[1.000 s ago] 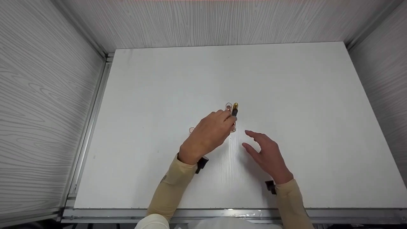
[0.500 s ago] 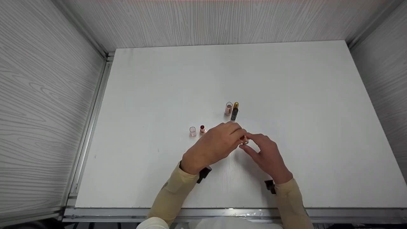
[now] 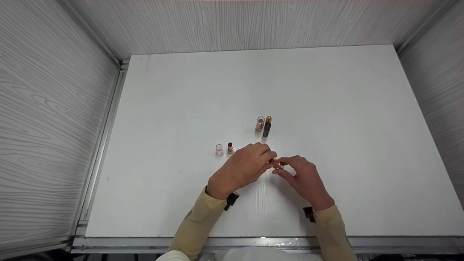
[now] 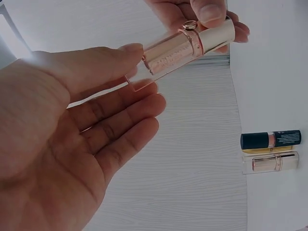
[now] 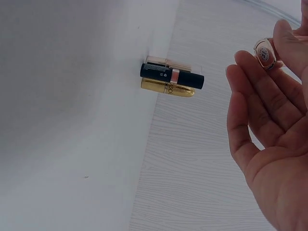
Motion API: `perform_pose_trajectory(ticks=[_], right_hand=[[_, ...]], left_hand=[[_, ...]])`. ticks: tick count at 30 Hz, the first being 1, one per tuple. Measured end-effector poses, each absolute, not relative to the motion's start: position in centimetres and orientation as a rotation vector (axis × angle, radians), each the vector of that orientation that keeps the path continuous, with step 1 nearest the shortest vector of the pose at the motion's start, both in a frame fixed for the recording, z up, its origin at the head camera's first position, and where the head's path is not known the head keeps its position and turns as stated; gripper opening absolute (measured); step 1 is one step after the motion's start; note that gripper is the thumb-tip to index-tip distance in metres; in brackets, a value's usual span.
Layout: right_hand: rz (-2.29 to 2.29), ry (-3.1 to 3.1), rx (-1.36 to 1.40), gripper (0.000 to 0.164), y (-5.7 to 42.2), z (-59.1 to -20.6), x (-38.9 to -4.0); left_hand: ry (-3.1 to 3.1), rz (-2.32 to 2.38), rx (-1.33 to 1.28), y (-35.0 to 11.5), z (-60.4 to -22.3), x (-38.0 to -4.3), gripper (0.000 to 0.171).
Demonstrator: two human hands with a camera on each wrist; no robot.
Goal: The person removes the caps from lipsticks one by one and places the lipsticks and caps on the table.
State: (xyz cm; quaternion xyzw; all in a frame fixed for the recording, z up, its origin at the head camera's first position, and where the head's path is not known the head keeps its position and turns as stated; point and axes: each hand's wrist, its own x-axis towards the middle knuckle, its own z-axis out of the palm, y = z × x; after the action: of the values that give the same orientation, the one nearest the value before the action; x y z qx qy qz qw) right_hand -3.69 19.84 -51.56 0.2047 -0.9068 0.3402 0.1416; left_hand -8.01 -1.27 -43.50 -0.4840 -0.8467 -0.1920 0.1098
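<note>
Left wrist view, nearest first: a capped lipstick (image 4: 175, 50) is being held at a tilt over the table (image 3: 344, 108), between the two hands. Its clear cap (image 4: 139, 73) is being pinched by the thumb and forefinger of the left hand (image 3: 242, 167), whose other fingers are being held loosely extended. Its base (image 4: 218, 34) is being gripped by the thumb and fingers of the right hand (image 3: 304, 175). Judging by this two-ended hold, any pull is best being made straight along the tube, with light pressure being put on the thin cap and the firmer grip being placed on the base; a sideways twist could be straining the rim. A rosy gold sheen is being shown by the tube, along with a small ring at the collar and lettering too blurred for reading. Beyond, to the left, a red lipstick (image 3: 231, 148) is being left uncovered beside a loose cap (image 3: 219, 150). Farther off, a pale lipstick (image 3: 260, 124), a dark lipstick (image 3: 267, 129) and a gold lipstick (image 3: 268, 119) are being seen upright, clustered closely.
</note>
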Motion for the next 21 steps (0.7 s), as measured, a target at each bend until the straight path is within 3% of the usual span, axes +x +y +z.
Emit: perform_pose_trajectory(ticks=[21], right_hand=[[0.915,-2.596,0.392,0.034,21.7,-51.8,-3.6]], left_hand=[[-2.487,-0.514,-1.288,-3.5,-42.1,-8.8,0.023]])
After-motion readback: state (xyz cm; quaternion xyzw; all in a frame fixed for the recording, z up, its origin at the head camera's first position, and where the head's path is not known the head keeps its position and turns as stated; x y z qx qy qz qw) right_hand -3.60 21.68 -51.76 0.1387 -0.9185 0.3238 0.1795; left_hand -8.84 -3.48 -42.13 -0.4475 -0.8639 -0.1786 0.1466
